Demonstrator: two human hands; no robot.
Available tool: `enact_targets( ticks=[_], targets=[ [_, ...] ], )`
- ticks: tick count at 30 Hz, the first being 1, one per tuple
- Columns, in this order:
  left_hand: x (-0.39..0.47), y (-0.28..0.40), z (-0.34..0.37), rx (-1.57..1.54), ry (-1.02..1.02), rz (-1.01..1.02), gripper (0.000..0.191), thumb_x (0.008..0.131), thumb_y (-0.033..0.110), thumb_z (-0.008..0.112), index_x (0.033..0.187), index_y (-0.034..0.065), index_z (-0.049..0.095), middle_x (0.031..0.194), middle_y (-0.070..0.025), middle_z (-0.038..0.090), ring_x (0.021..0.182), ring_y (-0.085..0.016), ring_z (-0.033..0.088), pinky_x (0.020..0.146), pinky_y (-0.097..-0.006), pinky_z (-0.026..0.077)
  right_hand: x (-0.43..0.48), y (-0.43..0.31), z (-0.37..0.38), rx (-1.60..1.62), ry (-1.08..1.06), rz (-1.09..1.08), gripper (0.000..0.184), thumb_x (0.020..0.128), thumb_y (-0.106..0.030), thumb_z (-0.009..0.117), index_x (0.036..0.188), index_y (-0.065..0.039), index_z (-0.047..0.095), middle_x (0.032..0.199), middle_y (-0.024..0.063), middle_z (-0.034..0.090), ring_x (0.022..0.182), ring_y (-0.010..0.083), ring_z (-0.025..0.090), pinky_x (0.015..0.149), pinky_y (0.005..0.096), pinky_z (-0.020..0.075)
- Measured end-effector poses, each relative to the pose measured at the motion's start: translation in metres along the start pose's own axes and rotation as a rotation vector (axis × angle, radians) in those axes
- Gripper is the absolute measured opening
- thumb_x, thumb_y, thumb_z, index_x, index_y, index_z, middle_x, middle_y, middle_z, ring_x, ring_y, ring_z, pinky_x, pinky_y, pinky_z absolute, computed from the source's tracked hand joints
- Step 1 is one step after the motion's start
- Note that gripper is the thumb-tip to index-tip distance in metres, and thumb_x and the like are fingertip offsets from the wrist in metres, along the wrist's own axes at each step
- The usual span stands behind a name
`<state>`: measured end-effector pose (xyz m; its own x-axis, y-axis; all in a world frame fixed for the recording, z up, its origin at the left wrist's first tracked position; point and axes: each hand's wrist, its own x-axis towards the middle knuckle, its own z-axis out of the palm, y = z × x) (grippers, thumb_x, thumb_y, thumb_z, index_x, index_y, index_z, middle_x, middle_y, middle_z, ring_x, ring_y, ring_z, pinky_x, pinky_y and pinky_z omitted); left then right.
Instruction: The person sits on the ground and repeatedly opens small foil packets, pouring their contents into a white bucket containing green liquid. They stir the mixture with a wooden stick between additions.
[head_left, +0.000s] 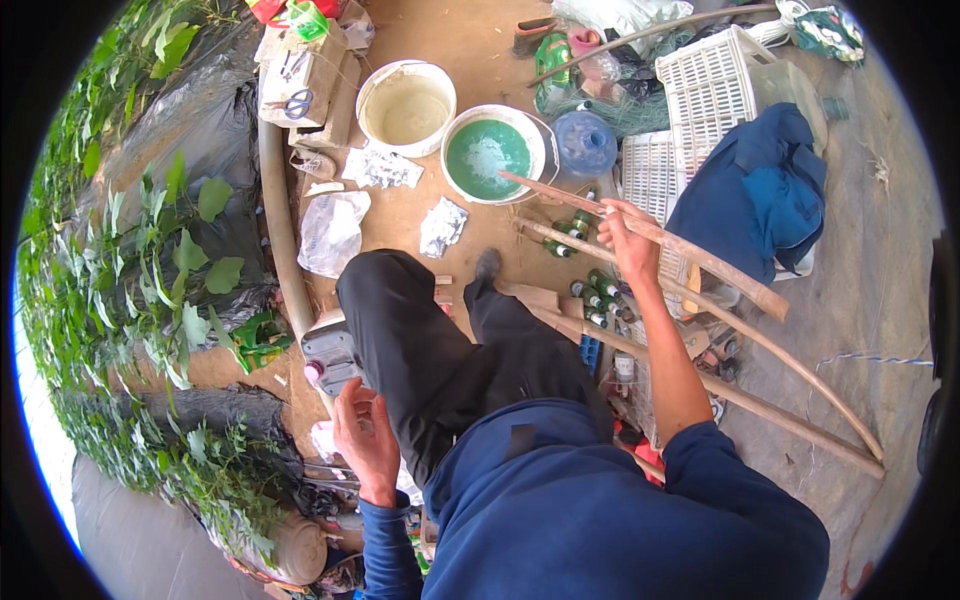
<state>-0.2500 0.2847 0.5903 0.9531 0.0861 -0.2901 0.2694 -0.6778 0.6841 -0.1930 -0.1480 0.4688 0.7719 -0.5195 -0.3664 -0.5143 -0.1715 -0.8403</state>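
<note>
My right hand (630, 244) grips a long wooden stick (705, 264). The stick's narrow tip reaches over the right part of a white bucket (541, 154) that holds green liquid with a pale patch; whether the tip touches the liquid, I cannot tell. My left hand (367, 439) is empty, its fingers loosely bent, beside my left knee and close to a grey plastic jug (334, 356) with a pink cap. Another white bucket (365, 112), with a cream-coloured inside, stands against the first at its upper left. Two crumpled foil-like packets (384, 166) lie on the ground below the buckets.
Blue-handled scissors (298, 104) rest on a pale block (322, 71). A blue water jug (586, 142), white plastic crates (709, 94) and a dark blue jacket (750, 187) are at the right. Green bottles (604, 283) and long poles (780, 352) lie near my right arm. Leafy plants (135, 285) line the left.
</note>
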Motion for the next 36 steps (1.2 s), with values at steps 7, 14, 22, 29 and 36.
enact_targets(
  ticks=[7, 14, 22, 29, 36],
  targets=[
    [0.073, 0.002, 0.033, 0.057, -0.182, 0.047, 0.034, 0.091, -0.002, 0.066, 0.124, 0.0017, 0.059, 0.093, -0.0094, 0.065, 0.07, -0.017, 0.063, 0.063, -0.0297, 0.052, 0.029, 0.017, 0.012, 0.133, -0.034, 0.011, 0.039, 0.103, -0.03, 0.06, 0.129, -0.001, 0.064, 0.097, 0.0132, 0.075, 0.083, 0.0161, 0.074, 0.066, 0.025, 0.0559],
    [0.179, -0.038, 0.078, 0.185, -0.477, 0.045, 0.035, 0.091, 0.001, 0.067, 0.125, 0.0032, 0.059, 0.089, -0.0071, 0.066, 0.073, -0.015, 0.063, 0.066, -0.0304, 0.053, 0.065, 0.036, 0.037, 0.136, 0.189, 0.027, 0.019, 0.096, -0.015, 0.07, 0.111, -0.003, 0.072, 0.087, 0.0022, 0.071, 0.076, 0.0068, 0.064, 0.066, 0.0211, 0.0519],
    [0.329, -0.118, 0.126, 0.272, -0.677, 0.219, 0.035, 0.089, 0.003, 0.071, 0.123, 0.0036, 0.061, 0.085, -0.0075, 0.065, 0.06, -0.015, 0.06, 0.057, -0.0303, 0.05, 0.114, 0.061, 0.081, 0.036, 0.541, -0.172, 0.016, 0.1, -0.017, 0.063, 0.098, -0.002, 0.068, 0.074, -0.0037, 0.056, 0.065, 0.0036, 0.048, 0.057, 0.0195, 0.0373],
    [0.408, -0.165, 0.223, 0.193, -0.661, 0.328, 0.031, 0.092, 0.008, 0.074, 0.121, 0.0037, 0.063, 0.078, -0.0019, 0.064, 0.059, -0.006, 0.052, 0.055, -0.0218, 0.042, 0.153, 0.117, 0.105, -0.216, 0.804, -0.338, 0.026, 0.098, -0.017, 0.063, 0.092, 0.008, 0.07, 0.08, 0.0106, 0.07, 0.054, 0.008, 0.052, 0.052, 0.0214, 0.0428],
    [0.412, -0.16, 0.346, 0.104, -0.923, 0.82, 0.029, 0.085, -0.001, 0.074, 0.112, 0.0035, 0.064, 0.076, -0.0064, 0.061, 0.06, -0.018, 0.057, 0.058, -0.0288, 0.047, 0.169, 0.16, 0.101, -0.153, 0.898, -0.635, 0.03, 0.096, -0.015, 0.061, 0.088, 0.013, 0.068, 0.082, 0.0138, 0.068, 0.062, 0.0112, 0.055, 0.053, 0.0227, 0.0409]
  ],
)
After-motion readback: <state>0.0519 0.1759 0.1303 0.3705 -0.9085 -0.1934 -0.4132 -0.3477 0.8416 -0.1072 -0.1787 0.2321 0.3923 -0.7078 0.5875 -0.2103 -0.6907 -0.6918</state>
